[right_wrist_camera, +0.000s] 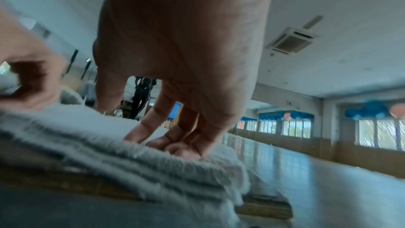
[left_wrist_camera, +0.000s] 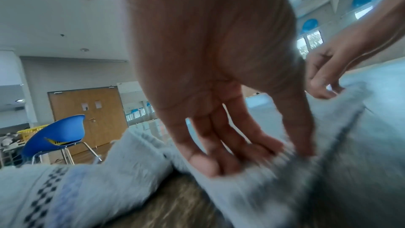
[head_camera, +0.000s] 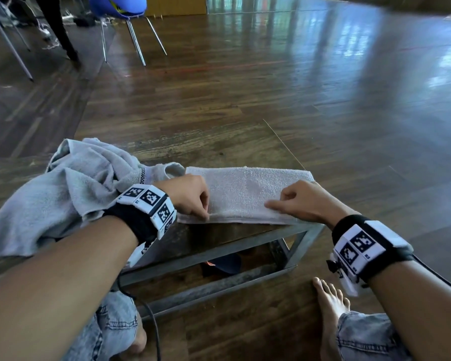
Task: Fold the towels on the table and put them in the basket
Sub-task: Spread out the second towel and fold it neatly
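A white towel (head_camera: pixel 245 191), folded into a long strip, lies on the right part of the low wooden table (head_camera: pixel 182 152). My left hand (head_camera: pixel 202 213) is at the strip's near left edge, and in the left wrist view thumb and fingers pinch that fringed edge (left_wrist_camera: pixel 285 153). My right hand (head_camera: pixel 274 204) rests on top of the towel's right part, its index finger lying flat and the other fingers tucked. In the right wrist view its fingertips (right_wrist_camera: pixel 140 136) press the towel (right_wrist_camera: pixel 131 159), with nothing between thumb and fingers. A crumpled grey towel (head_camera: pixel 71 188) is heaped on the table's left.
The table's grey metal frame (head_camera: pixel 305 230) ends just right of the towel. My knees in jeans and a bare foot (head_camera: pixel 331 308) are below it, and a cable (head_camera: pixel 151 321) hangs there. A blue chair (head_camera: pixel 120 6) stands far back left, with something yellow and basket-like (left_wrist_camera: pixel 32 130) behind it.
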{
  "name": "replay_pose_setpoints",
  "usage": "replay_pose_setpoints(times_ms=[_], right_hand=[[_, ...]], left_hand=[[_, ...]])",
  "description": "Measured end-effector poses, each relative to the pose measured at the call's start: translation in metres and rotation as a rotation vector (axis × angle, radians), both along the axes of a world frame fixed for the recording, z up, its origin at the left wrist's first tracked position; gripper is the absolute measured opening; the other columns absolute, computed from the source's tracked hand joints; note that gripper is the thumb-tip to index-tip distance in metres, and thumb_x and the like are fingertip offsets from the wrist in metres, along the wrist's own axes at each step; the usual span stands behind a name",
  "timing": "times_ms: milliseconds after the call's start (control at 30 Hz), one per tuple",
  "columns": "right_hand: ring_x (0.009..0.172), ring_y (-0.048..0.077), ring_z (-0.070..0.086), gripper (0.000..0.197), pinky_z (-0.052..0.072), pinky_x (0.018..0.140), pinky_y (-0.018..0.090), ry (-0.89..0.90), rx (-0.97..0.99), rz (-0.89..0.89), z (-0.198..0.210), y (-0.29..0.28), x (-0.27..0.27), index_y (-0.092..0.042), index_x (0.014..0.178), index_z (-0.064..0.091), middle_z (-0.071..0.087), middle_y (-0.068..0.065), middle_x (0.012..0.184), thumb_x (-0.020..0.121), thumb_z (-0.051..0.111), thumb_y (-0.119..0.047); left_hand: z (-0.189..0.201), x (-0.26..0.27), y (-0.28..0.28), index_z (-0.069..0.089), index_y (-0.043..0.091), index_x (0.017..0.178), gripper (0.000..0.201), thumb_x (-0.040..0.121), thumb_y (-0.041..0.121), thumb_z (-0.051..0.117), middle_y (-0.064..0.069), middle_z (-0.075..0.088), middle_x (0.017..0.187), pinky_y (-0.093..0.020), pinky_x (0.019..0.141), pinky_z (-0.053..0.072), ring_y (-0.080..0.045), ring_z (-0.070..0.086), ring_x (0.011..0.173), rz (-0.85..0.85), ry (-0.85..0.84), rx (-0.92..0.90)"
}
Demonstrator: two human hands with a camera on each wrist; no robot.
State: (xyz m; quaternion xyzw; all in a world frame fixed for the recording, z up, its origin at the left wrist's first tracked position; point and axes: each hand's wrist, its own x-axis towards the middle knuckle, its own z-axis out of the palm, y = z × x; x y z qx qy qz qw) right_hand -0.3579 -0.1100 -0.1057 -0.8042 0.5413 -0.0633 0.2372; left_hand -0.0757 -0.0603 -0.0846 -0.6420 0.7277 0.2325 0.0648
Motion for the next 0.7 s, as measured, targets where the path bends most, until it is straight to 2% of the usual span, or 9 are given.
replay_pose_setpoints(times_ms=[67, 133, 167, 233, 300, 367, 400, 500, 700], right_hand=[[0.054, 0.016, 0.052, 0.057, 0.044, 0.056, 0.030, -0.041, -0.047, -0.100, 0.002, 0.004, 0.006, -0.016, 0.051, 0.047, 0.051, -0.008, 0.052, 0.086, 0.064, -0.058], [0.070, 0.021, 0.059, 0.039, 0.045, 0.060, 0.031, -0.030, -0.240, -0.160, -0.002, 0.012, 0.014, -0.018, 0.062, 0.055, 0.059, -0.006, 0.072, 0.087, 0.061, -0.047], [0.082, 0.021, 0.059, 0.025, 0.046, 0.065, 0.033, -0.027, -0.328, -0.126, -0.005, 0.015, 0.020, -0.021, 0.075, 0.060, 0.060, -0.005, 0.087, 0.089, 0.060, -0.042], [0.105, 0.018, 0.052, 0.021, 0.049, 0.084, 0.037, -0.062, -0.394, 0.025, -0.013, 0.020, 0.033, -0.022, 0.107, 0.060, 0.055, -0.003, 0.114, 0.093, 0.057, -0.038], [0.128, 0.019, 0.044, 0.040, 0.042, 0.106, 0.041, -0.068, -0.360, 0.136, -0.025, 0.021, 0.045, -0.022, 0.132, 0.051, 0.047, -0.001, 0.139, 0.095, 0.054, -0.038], [0.150, 0.021, 0.023, 0.055, 0.023, 0.122, 0.044, -0.005, -0.318, 0.174, -0.038, 0.020, 0.053, -0.023, 0.150, 0.038, 0.030, 0.001, 0.161, 0.098, 0.048, -0.037], [0.155, 0.020, 0.012, 0.058, 0.014, 0.125, 0.044, 0.035, -0.288, 0.174, -0.044, 0.020, 0.055, -0.024, 0.155, 0.030, 0.020, 0.000, 0.167, 0.100, 0.042, -0.038], [0.156, 0.014, -0.001, 0.063, 0.000, 0.126, 0.041, 0.092, -0.233, 0.155, -0.052, 0.016, 0.054, -0.032, 0.161, 0.017, 0.007, -0.008, 0.170, 0.100, 0.030, -0.044], [0.155, 0.009, -0.011, 0.070, -0.006, 0.126, 0.037, 0.124, -0.182, 0.155, -0.050, 0.009, 0.043, -0.042, 0.160, 0.006, -0.006, -0.015, 0.170, 0.095, 0.024, -0.058]], left_hand=[[0.002, -0.001, 0.001, 0.073, 0.019, 0.065, 0.036, 0.078, 0.053, 0.076, 0.009, 0.073, 0.066, -0.017, 0.057, 0.049, -0.002, 0.065, 0.061, 0.008, 0.036, 0.107], [-0.001, -0.008, 0.000, 0.065, 0.020, 0.060, 0.042, 0.083, 0.055, 0.070, 0.008, 0.067, 0.059, -0.019, 0.055, 0.044, -0.004, 0.061, 0.057, -0.001, 0.096, -0.008], [-0.004, -0.012, -0.001, 0.061, 0.022, 0.064, 0.039, 0.087, 0.052, 0.067, 0.008, 0.063, 0.064, -0.022, 0.060, 0.042, -0.007, 0.059, 0.064, -0.015, 0.110, -0.140], [-0.011, -0.025, -0.001, 0.060, 0.022, 0.088, 0.027, 0.093, 0.048, 0.060, 0.004, 0.057, 0.092, -0.030, 0.075, 0.042, -0.014, 0.054, 0.091, -0.026, 0.116, -0.372], [-0.023, -0.038, -0.003, 0.052, 0.019, 0.124, 0.039, 0.097, 0.047, 0.053, -0.006, 0.048, 0.127, -0.040, 0.100, 0.040, -0.023, 0.042, 0.124, -0.042, 0.044, -0.397], [-0.038, -0.050, -0.003, 0.025, 0.019, 0.151, 0.059, 0.103, 0.049, 0.038, -0.010, 0.018, 0.160, -0.048, 0.120, 0.019, -0.027, 0.013, 0.150, -0.010, -0.042, -0.253], [-0.045, -0.054, -0.003, 0.011, 0.021, 0.157, 0.063, 0.104, 0.050, 0.028, -0.005, 0.001, 0.166, -0.048, 0.124, 0.006, -0.024, -0.002, 0.153, 0.015, -0.072, -0.183], [-0.057, -0.053, -0.008, -0.009, 0.029, 0.158, 0.065, 0.103, 0.055, 0.015, 0.005, -0.021, 0.165, -0.045, 0.122, -0.011, -0.017, -0.021, 0.151, 0.037, -0.083, -0.075], [-0.059, -0.037, -0.009, -0.017, 0.045, 0.153, 0.080, 0.088, 0.080, 0.015, 0.013, -0.026, 0.162, -0.048, 0.120, -0.016, -0.011, -0.025, 0.149, 0.022, -0.035, -0.053]])
